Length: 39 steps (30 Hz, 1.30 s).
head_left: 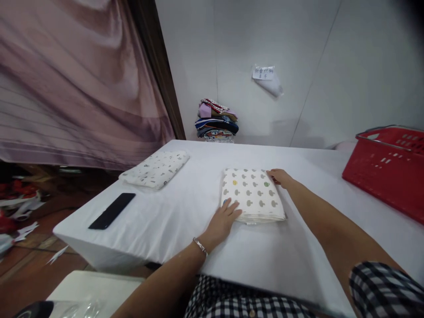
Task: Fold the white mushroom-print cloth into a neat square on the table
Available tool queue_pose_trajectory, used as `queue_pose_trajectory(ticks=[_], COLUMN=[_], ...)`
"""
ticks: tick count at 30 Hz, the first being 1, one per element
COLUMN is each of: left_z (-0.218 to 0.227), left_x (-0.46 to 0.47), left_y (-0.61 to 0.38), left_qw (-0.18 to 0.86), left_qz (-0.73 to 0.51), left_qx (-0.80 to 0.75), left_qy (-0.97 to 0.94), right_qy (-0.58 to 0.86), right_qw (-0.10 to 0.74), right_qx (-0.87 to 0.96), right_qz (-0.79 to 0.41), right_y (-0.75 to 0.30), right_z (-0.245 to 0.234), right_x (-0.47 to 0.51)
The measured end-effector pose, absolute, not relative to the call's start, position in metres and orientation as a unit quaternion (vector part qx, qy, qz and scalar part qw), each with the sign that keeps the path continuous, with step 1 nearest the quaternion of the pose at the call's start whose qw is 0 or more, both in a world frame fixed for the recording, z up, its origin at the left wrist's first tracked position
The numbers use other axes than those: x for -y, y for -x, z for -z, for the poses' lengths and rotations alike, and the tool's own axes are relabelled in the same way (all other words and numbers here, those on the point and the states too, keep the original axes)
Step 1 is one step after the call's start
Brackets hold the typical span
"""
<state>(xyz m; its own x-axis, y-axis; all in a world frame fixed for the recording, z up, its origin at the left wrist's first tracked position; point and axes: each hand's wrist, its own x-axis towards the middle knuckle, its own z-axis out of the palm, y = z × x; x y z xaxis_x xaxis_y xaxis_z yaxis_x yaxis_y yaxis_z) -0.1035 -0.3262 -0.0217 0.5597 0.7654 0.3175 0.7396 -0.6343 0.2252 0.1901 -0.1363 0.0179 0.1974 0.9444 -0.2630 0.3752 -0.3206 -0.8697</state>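
Note:
A folded white cloth point(251, 192) printed with grey mushroom-like shapes lies in front of me on the white-covered table point(185, 216). My left hand point(223, 221) rests at its near left corner, fingers spread and lying flat on the fabric. At the far right corner, my right hand point(281, 177) has its fingers bent around the cloth's edge; the fingertips are partly hidden. Farther left lies a second folded white cloth point(157, 170) with small dark prints, touched by neither hand.
A black phone-like slab point(112, 211) lies near the table's left edge. At the right stands a red plastic basket point(384, 168). A stack of folded fabrics point(217, 121) sits behind the table by the wall. A pinkish curtain point(82, 79) hangs at the left.

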Motion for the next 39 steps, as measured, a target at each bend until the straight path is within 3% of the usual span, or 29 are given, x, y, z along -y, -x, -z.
queue_pose_trajectory(ticks=[8, 17, 22, 26, 28, 31, 34, 39], left_z=[0.008, 0.005, 0.0, -0.003, -0.003, -0.002, -0.001, 0.001], left_x=[0.331, 0.329, 0.33, 0.332, 0.333, 0.333, 0.334, 0.335], left_y=[0.1, 0.1, 0.101, 0.101, 0.101, 0.101, 0.101, 0.101], left_qw=[0.039, 0.061, 0.099, 0.126, 0.138, 0.15, 0.154, 0.162], left_qz=[-0.187, -0.196, -0.205, -0.22, -0.224, -0.227, -0.227, -0.219], left_qx=[-0.434, -0.429, -0.427, -0.424, -0.423, -0.422, -0.429, -0.435], left_qy=[-0.88, -0.88, -0.875, -0.869, -0.867, -0.865, -0.861, -0.858], right_qy=[0.71, 0.704, 0.725, 0.594, 0.497, 0.404, 0.406, 0.412], right_qw=[0.305, 0.374, 0.241, 0.204, 0.196, 0.114, 0.044, 0.044], right_qx=[0.48, 0.487, 0.615, 0.776, 0.844, 0.905, 0.909, 0.908], right_qz=[-0.416, -0.357, -0.196, -0.064, -0.057, -0.069, -0.081, -0.069], right_y=[-0.187, -0.184, -0.191, -0.156, -0.123, -0.075, -0.049, -0.046], right_z=[-0.013, 0.013, -0.002, -0.028, -0.032, -0.025, -0.012, -0.001], right_x=[0.088, 0.089, 0.09, 0.107, 0.118, 0.127, 0.127, 0.124])
